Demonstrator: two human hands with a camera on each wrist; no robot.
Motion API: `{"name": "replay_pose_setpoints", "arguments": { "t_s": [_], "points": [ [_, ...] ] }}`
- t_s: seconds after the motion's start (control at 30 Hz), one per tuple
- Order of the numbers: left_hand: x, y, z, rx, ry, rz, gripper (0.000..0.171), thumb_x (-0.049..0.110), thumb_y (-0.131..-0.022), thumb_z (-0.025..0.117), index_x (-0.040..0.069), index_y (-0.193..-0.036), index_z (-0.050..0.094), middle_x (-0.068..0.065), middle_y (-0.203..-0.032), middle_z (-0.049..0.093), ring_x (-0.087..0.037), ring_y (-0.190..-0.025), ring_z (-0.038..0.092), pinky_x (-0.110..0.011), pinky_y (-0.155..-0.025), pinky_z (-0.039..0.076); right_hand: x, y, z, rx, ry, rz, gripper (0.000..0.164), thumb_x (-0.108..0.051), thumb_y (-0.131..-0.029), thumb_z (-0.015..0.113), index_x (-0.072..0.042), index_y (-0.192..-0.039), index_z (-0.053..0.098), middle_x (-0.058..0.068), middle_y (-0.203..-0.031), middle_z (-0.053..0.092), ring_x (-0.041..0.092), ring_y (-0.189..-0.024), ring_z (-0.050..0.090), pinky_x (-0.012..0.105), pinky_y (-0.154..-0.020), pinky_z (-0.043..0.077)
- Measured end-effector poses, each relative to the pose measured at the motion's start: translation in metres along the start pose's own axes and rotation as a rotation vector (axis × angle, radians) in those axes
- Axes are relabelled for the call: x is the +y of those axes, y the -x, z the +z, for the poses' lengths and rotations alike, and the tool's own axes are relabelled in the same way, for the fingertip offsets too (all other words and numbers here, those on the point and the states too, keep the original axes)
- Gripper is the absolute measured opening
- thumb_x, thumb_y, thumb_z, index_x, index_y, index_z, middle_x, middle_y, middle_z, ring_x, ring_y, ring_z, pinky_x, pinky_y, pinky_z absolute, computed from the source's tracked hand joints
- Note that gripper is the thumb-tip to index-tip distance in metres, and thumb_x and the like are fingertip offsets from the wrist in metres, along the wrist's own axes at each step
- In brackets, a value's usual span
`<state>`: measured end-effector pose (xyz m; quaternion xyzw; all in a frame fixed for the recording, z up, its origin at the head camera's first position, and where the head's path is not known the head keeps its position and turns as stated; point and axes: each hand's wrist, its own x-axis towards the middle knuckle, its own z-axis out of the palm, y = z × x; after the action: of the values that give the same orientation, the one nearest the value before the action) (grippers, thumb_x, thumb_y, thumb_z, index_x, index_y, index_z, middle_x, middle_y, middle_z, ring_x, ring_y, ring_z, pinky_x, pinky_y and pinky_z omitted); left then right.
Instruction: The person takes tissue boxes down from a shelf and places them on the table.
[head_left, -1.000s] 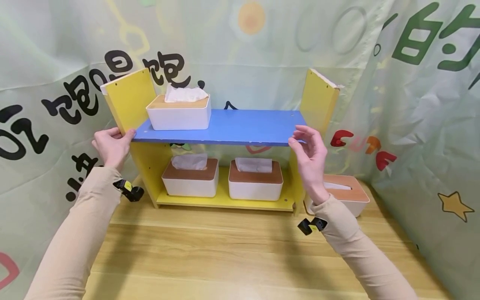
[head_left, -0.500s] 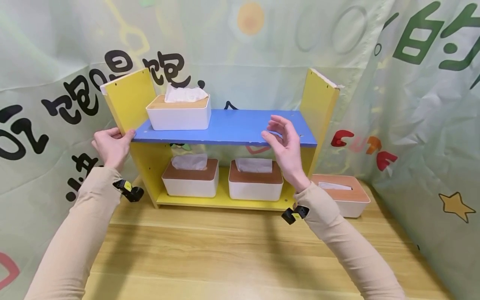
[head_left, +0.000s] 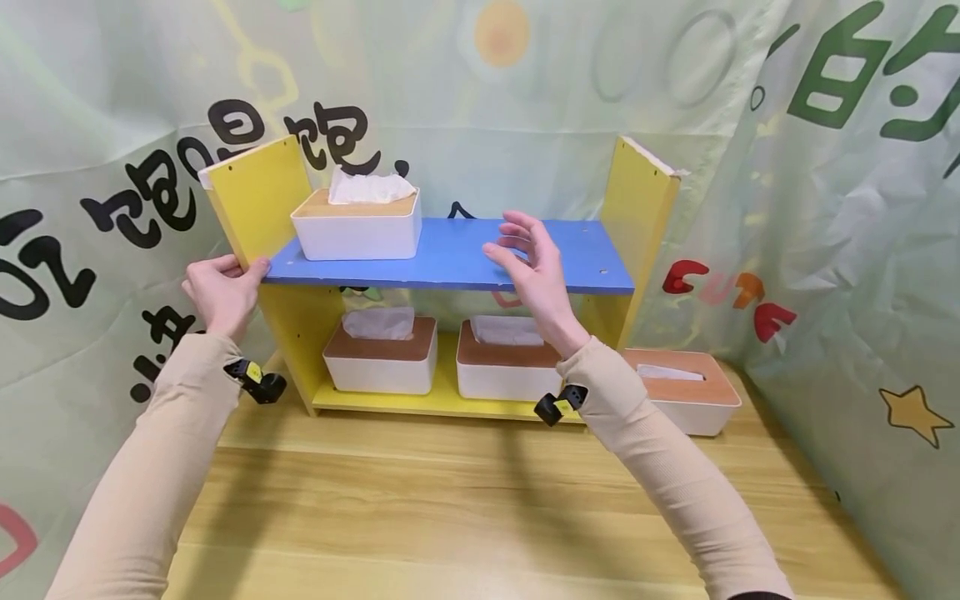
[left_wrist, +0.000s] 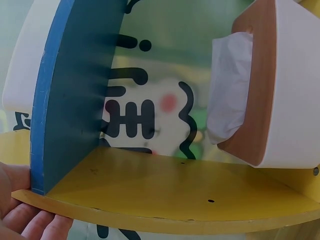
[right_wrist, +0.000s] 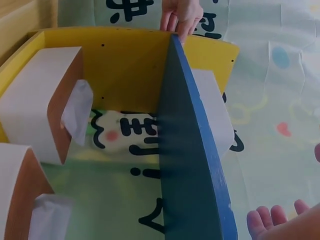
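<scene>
A yellow shelf unit [head_left: 264,196] with a blue middle board [head_left: 457,271] stands on the wooden table. My left hand [head_left: 225,296] grips the front edge of its left side panel where the blue board joins; in the left wrist view the thumb is at the board's corner and the fingers [left_wrist: 37,222] are on the panel's outer side. On the board's left end sits a white tissue box [head_left: 358,237] with a wooden lid. My right hand [head_left: 536,267] hovers in front of the board, right of that box, fingers loosely bent and holding nothing.
Two more tissue boxes, one left [head_left: 381,375] and one right [head_left: 504,379], stand on the bottom shelf. Another tissue box [head_left: 693,412] is on the table [head_left: 420,508] outside the unit's right side. A printed cloth [head_left: 817,208] hangs behind and around.
My right hand has moved left from the board's right end toward its middle, rising slightly. The left hand, the shelf unit and the tissue boxes stay where they were.
</scene>
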<state>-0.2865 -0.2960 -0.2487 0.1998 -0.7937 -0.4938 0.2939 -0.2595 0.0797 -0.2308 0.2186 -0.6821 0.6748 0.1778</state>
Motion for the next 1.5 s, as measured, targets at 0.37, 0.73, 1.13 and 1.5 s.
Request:
{"name": "replay_pose_setpoints", "arguments": {
  "t_s": [0.37, 0.73, 1.13, 1.5],
  "points": [
    [-0.001, 0.000, 0.001, 0.006, 0.011, 0.012, 0.050, 0.033, -0.088, 0.075, 0.004, -0.127, 0.067, 0.039, -0.045, 0.039, 0.002, -0.100, 0.026, -0.035, -0.108, 0.022, -0.003, -0.028, 0.027, -0.095, -0.028, 0.153, 0.067, -0.020, -0.092, 0.071, -0.014, -0.151, 0.041, 0.011, -0.149, 0.047, 0.029, -0.140, 0.045, 0.049, -0.114, 0.042],
    [-0.002, 0.000, 0.000, 0.003, 0.000, 0.013, 0.050, 0.035, -0.087, 0.074, 0.002, -0.125, 0.068, 0.038, -0.045, 0.040, 0.001, -0.101, 0.025, -0.035, -0.106, 0.022, 0.002, -0.048, 0.049, -0.211, -0.037, 0.286, 0.086, -0.023, -0.088, 0.076, -0.018, -0.158, 0.027, 0.007, -0.159, 0.035, 0.027, -0.149, 0.034, 0.042, -0.119, 0.037],
    [-0.002, -0.001, 0.000, 0.000, 0.018, 0.012, 0.051, 0.034, -0.087, 0.075, 0.002, -0.126, 0.068, 0.039, -0.044, 0.040, 0.004, -0.101, 0.025, -0.035, -0.107, 0.020, 0.004, -0.067, 0.071, -0.247, 0.035, 0.348, 0.094, -0.027, -0.085, 0.079, -0.020, -0.160, 0.022, 0.003, -0.164, 0.029, 0.021, -0.150, 0.032, 0.040, -0.121, 0.034],
    [-0.002, -0.002, -0.001, -0.014, 0.005, 0.006, 0.051, 0.035, -0.088, 0.074, 0.003, -0.127, 0.068, 0.039, -0.045, 0.041, 0.003, -0.104, 0.025, -0.036, -0.110, 0.020, 0.014, -0.079, 0.082, -0.221, 0.085, 0.375, 0.099, -0.026, -0.082, 0.082, -0.017, -0.161, 0.021, 0.006, -0.165, 0.028, 0.026, -0.150, 0.032, 0.041, -0.122, 0.031]
  ]
}}
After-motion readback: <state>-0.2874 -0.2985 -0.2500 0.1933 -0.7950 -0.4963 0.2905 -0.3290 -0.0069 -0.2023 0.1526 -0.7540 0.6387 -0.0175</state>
